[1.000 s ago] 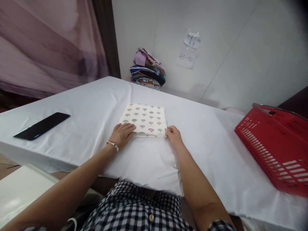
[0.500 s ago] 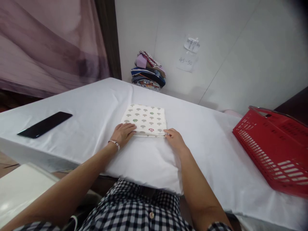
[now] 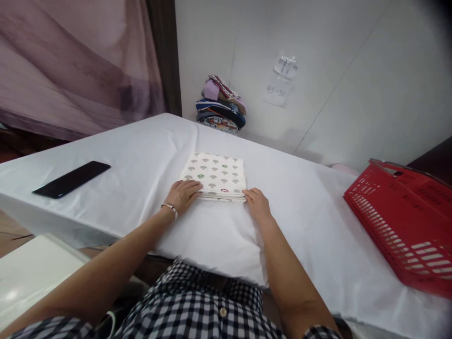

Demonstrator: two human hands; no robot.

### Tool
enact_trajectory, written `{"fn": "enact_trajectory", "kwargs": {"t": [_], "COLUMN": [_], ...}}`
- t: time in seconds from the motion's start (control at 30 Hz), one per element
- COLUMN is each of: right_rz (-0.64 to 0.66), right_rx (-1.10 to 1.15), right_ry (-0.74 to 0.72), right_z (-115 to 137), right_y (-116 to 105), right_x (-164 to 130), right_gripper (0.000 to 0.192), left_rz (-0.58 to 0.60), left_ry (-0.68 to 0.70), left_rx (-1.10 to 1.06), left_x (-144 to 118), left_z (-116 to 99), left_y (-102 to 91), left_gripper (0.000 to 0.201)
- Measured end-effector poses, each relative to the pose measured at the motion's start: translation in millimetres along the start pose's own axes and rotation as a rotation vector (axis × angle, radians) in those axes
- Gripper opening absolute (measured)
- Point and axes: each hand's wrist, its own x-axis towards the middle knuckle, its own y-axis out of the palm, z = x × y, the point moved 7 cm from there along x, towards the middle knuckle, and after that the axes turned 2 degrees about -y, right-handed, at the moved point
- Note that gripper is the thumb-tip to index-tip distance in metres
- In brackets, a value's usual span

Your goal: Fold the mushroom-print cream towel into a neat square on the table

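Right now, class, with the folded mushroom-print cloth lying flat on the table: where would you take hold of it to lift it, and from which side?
Probably at its two near corners, coming from the person's side. The cloth lies flat, with its layered edge facing them. The left hand rests on the near left corner; the right hand touches the near right corner.

White panelled wall (image 3: pixel 353 70) fills upper right of frame, seams visible. 2 paper notes (image 3: pixel 280 80) taped at upper centre; lower one reads "45-50". Mauve curtain (image 3: pixel 70 61) covers upper left, bordered by a dark wooden post (image 3: pixel 165 56). Table under white cloth (image 3: pixel 141 150) spans centre. Wooden floor (image 3: pixel 10 230) shows at left edge. Lighting even, diffuse.
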Motion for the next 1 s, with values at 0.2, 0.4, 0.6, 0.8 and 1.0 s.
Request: {"fn": "enact_trajectory", "kwargs": {"t": [0.2,0.4,0.6,0.8,1.0], "right_rz": [0.087,0.172,0.047,-0.057,-0.066], "right_rx": [-0.005,0.009,-0.020,-0.037,0.003], "right_ry": [0.040,0.073,0.028,-0.031,-0.120], "right_z": [-3.5,1.1,6.0,11.8,20.8], "right_y": [3.8,1.8,-1.7,-1.7,-2.4], "right_x": [-1.7,-5.3,-2.8,-1.7,-1.9], "right_gripper": [0.031,0.035,0.026,0.027,0.033], "left_rz": [-0.026,-0.102,-0.139,-0.148,-0.073], "left_ry": [0.020,0.011,0.065,0.137,0.174], "left_rx": [0.002,-0.023,-0.002,0.000,-0.027], "left_x": [-0.5,-2.1,-3.3,0.4,8.3], "left_z": [-0.3,2.3,-5.7,-20.4,-28.4], "left_y": [-1.1,-4.5,-7.9,-9.6,-2.9], "left_gripper": [0.034,0.033,0.029,0.025,0.023]}}
